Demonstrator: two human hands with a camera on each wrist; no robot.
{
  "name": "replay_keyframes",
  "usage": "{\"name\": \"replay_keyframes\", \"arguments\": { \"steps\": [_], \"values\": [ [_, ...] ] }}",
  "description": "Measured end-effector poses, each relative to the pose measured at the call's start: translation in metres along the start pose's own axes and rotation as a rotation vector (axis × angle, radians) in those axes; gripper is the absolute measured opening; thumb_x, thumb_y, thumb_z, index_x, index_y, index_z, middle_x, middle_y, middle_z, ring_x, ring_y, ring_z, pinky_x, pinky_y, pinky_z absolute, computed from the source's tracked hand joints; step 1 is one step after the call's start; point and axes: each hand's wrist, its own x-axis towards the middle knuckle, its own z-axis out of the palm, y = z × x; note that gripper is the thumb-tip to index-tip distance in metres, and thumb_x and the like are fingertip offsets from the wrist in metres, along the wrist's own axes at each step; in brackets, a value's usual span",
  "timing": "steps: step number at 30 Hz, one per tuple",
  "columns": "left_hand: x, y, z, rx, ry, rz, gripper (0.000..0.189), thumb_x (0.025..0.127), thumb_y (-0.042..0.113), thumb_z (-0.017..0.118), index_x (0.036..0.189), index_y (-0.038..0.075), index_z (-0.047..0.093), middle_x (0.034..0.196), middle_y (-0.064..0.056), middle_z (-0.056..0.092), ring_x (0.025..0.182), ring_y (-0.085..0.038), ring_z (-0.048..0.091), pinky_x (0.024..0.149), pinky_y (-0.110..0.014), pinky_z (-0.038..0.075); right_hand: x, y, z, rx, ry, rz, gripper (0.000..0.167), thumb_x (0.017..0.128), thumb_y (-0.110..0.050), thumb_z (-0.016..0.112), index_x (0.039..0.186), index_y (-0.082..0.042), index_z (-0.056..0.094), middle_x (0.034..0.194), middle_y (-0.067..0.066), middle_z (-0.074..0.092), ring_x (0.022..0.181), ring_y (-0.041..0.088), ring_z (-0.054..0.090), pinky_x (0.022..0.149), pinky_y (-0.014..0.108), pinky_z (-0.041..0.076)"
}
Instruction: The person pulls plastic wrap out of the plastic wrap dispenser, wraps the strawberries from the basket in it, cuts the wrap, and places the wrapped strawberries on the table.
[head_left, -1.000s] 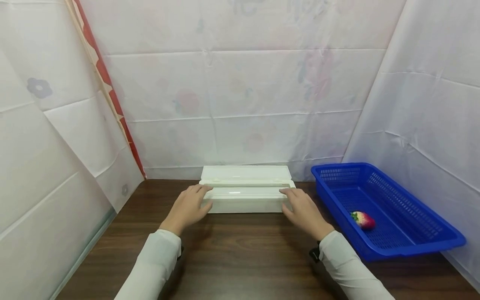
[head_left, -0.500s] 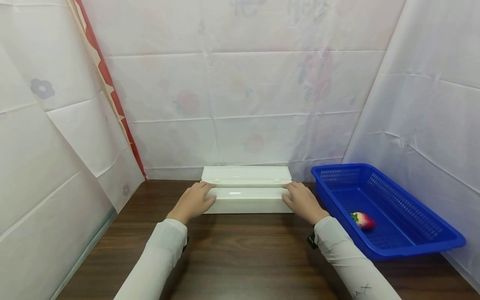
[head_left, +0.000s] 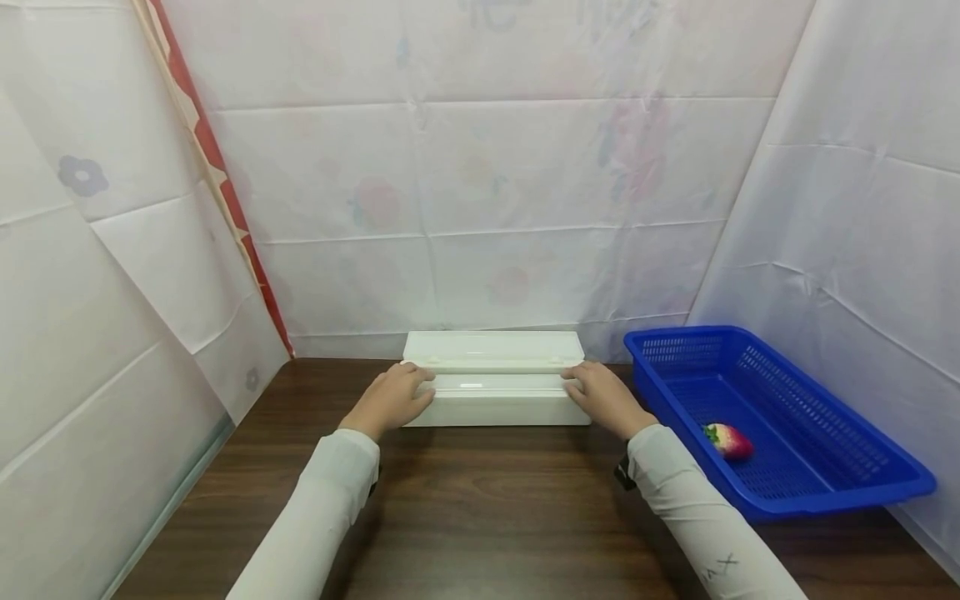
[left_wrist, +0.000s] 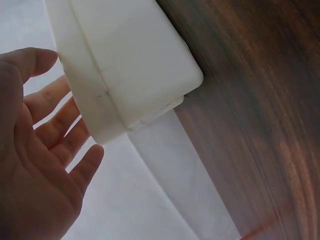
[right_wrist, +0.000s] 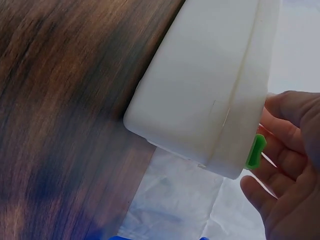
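Note:
A long white plastic box stands on the table by the back wall, a flat white panel raised behind it. My left hand grips the left end of its top, thumb on the near edge and fingers reaching over toward the rear. My right hand holds the opposite end in the same way. In the left wrist view the thumb tip meets the top edge, and the fingertips are hidden behind it. A small green tab pokes out beside the right fingers in the right wrist view.
A blue perforated basket sits to the right, with a red and white strawberry inside. White patterned sheets hang behind and at both sides of the brown wooden table.
Both hands have moved slightly inward and onto the ends of the box top. The box, basket and strawberry have stayed where they were.

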Motion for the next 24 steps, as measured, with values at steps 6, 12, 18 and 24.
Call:
{"name": "replay_keyframes", "arguments": {
  "steps": [6,12,18,24],
  "values": [
    [0.002,0.001,-0.002,0.000,0.014,0.002,0.027,0.100,0.025,0.062,0.118,0.009,0.074,0.117,-0.011,0.067,0.111,-0.033,0.059,0.096,-0.051,0.048,0.005,0.002,0.000,0.032,-0.059,0.030,0.020,0.097,-0.013,0.067,0.111,-0.001,0.074,0.108,0.013,0.071,0.105,0.031,0.065,0.091,0.047,0.053],
    [0.006,0.002,-0.004,-0.005,-0.001,-0.032,0.020,0.099,0.025,0.067,0.110,0.014,0.078,0.108,-0.004,0.069,0.101,-0.025,0.063,0.090,-0.044,0.052,0.008,0.003,0.001,0.052,-0.072,0.035,0.016,0.097,-0.013,0.067,0.106,-0.002,0.075,0.102,0.011,0.071,0.099,0.029,0.066,0.086,0.045,0.055],
    [0.011,0.004,-0.004,-0.025,0.002,-0.050,0.018,0.098,0.023,0.068,0.107,0.013,0.079,0.105,-0.002,0.072,0.100,-0.023,0.066,0.089,-0.043,0.053,0.010,0.005,0.002,0.043,-0.070,0.026,0.014,0.097,-0.013,0.069,0.101,-0.003,0.077,0.097,0.009,0.071,0.094,0.027,0.066,0.082,0.043,0.055],
    [0.013,0.006,-0.001,-0.007,0.036,-0.053,0.018,0.099,0.021,0.066,0.104,0.010,0.079,0.097,-0.002,0.072,0.091,-0.021,0.066,0.082,-0.041,0.055,0.010,0.006,0.004,0.017,-0.052,-0.004,0.011,0.096,-0.011,0.068,0.095,-0.004,0.076,0.089,0.005,0.069,0.087,0.023,0.064,0.078,0.040,0.055]
  ]
}}
